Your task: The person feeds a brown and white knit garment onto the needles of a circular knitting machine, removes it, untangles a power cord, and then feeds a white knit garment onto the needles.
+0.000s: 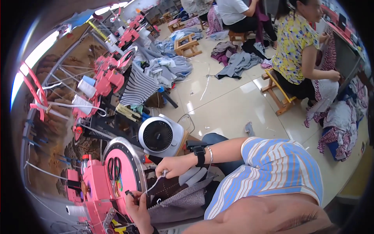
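Note:
My right hand [173,165], with a black watch and silver bangle, is closed on a pale cord [160,179] above dark argyle knitwear [174,187]. My left hand [136,206] is lower, at the edge of a pink round machine plate [126,191], fingers closed on a small black object [130,193] I cannot identify. The cord runs down toward it. Grey knit fabric [175,208] hangs beside my hands. Black scissors [115,167] lie on the plate, and the pink machine body [91,175] stands to its left.
A white fan [159,134] stands beyond my hands. Pink machines [109,76] line the left. Garment piles [239,62] and a wooden stool [187,45] are on the tiled floor [210,109]. A co-worker [292,50] sits at the right holding patterned fabric; others sit farther back.

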The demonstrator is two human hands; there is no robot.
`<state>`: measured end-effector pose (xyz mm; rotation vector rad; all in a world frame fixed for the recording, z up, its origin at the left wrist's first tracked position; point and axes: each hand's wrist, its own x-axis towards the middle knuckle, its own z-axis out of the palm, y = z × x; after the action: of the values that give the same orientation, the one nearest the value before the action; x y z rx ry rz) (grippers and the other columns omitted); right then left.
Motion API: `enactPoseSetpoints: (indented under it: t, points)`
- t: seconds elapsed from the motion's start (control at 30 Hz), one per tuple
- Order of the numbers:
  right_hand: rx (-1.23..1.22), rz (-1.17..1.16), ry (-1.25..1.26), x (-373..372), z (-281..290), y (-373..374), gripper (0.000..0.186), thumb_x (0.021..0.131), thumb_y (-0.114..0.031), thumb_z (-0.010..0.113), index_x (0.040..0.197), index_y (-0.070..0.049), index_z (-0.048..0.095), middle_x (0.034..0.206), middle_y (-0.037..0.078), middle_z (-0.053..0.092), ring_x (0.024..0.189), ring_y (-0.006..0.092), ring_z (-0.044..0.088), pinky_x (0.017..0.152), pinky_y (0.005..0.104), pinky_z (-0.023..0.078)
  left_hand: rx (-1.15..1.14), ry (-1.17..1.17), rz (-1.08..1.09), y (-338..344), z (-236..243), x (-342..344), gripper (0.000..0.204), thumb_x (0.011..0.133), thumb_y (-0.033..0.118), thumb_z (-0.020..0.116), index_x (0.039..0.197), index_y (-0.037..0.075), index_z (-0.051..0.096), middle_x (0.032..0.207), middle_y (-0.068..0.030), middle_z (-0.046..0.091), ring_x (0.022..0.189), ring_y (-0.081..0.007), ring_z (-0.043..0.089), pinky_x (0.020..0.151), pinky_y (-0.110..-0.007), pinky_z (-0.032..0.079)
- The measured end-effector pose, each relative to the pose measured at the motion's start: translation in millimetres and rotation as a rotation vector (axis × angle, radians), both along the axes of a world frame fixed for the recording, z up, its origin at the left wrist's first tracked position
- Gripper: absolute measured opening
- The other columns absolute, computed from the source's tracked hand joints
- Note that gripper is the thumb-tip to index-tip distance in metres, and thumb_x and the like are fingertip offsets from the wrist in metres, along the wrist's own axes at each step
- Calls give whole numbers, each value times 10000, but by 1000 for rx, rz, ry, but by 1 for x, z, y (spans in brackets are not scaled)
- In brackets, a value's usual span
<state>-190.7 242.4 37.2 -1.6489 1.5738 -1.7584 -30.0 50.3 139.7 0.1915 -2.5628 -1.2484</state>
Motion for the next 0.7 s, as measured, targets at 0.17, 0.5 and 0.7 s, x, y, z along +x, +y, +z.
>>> enactPoseSetpoints:
  t: [0.17,0.5,0.7]
  points:
    - [-179,-32,-287,22,6,-5,137,707,-30,522,831,18,558,700,56,539,667,121,489,603,292,393,-148,-78,-42,-43,-18,-14,142,855,128,674,887,77,546,692,30,554,554,-37,490,494,-190,381]
    - [-111,-86,-185,41,16,1,325,637,-165,696,882,2,562,767,85,585,736,165,570,663,302,446,-44,-55,-69,-44,-26,-8,138,862,137,668,885,73,548,685,27,567,574,-48,508,537,-207,407]
    - [-139,-76,-176,43,17,-3,353,632,-167,745,896,-1,579,802,95,611,771,178,594,682,311,459,-56,-70,-49,-3,-3,3,101,877,106,637,896,53,554,723,7,560,623,-65,507,576,-216,411]
